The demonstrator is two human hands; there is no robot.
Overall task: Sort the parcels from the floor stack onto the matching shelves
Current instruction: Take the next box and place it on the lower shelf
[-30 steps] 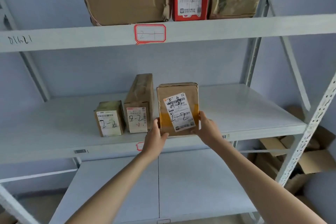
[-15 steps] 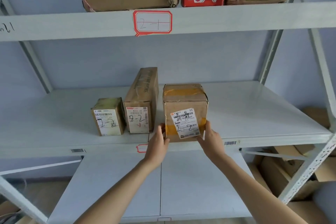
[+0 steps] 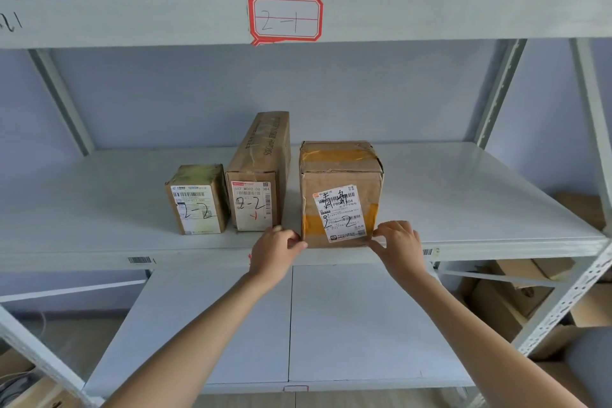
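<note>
Taped parcel (image 3: 341,195), right of tall box (image 3: 258,175), is pinched at lower corners by left hand (image 3: 275,250) and right hand (image 3: 399,247); judged light, rigid.

"2-1" shelf tag (image 3: 285,18); "2-2" on three parcels (image 3: 341,195)

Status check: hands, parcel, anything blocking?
Left hand and right hand pinch the 2-2 parcel at its lower corners. Parcel sits on middle shelf. Nothing blocking.
</note>
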